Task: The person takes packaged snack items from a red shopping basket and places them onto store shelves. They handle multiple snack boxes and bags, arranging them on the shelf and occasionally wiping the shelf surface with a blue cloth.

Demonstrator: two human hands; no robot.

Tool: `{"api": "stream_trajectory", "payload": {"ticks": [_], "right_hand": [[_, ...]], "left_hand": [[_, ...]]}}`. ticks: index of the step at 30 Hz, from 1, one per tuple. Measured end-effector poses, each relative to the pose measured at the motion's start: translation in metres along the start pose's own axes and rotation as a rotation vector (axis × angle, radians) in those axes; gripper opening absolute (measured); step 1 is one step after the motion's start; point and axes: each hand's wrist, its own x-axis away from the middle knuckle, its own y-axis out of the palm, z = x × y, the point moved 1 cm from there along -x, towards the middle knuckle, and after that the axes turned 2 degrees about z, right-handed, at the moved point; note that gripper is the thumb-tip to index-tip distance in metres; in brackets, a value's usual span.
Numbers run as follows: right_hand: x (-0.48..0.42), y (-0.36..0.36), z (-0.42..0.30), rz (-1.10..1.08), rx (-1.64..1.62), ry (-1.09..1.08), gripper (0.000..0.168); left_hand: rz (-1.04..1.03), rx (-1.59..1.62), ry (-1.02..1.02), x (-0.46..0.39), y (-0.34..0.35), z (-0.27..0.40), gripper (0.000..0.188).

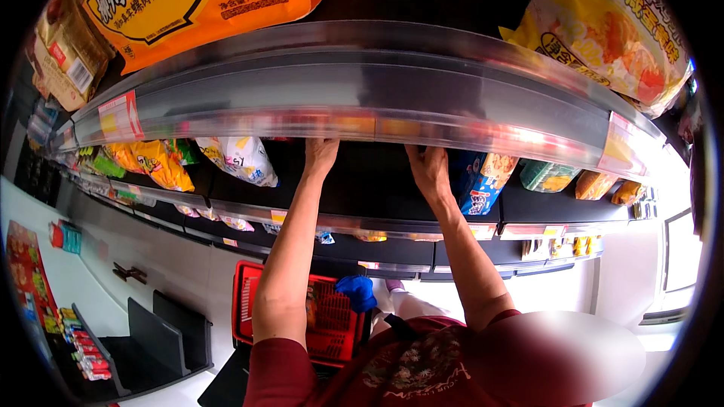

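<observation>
Both arms reach over a lower black shelf (pixel 367 192), under the clear-fronted edge of the shelf above (pixel 362 87). My left hand (pixel 321 154) goes in at the middle, and the upper edge hides its fingers. A white snack bag (pixel 240 161) lies to its left. To the right, my right hand (pixel 428 167) also reaches in, with the ends of its fingers out of sight. Close beside it stands a blue packaged box (pixel 481 183) with food pictures. Whether either hand holds anything cannot be seen.
On the upper shelf are a large orange food bag (pixel 226 5) and a yellow food bag (pixel 611 34). Yellow snack packs (pixel 153 164) and a green package (pixel 546 175) share the lower shelf. A red shopping basket (pixel 334 319) with a blue item (pixel 356 294) is below my arms.
</observation>
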Motion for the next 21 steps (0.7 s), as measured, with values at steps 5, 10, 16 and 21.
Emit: {"api": "stream_trajectory", "payload": {"ticks": [5, 10, 16, 21], "right_hand": [[-0.003, -0.001, 0.006, -0.067, 0.085, 0.079, 0.040], [-0.009, -0.003, 0.019, -0.061, 0.087, -0.066, 0.055], [-0.001, -0.008, -0.005, -0.024, -0.009, -0.027, 0.057], [0.023, -0.024, -0.020, -0.010, -0.070, -0.049, 0.054]], "left_hand": [[0.023, 0.060, -0.063, 0.001, -0.003, 0.013, 0.040], [-0.121, 0.237, -0.339, 0.003, -0.007, 0.021, 0.044], [-0.005, 0.245, -0.287, 0.036, -0.031, 0.051, 0.053], [0.085, 0.224, -0.176, 0.098, -0.089, 0.113, 0.040]]}}
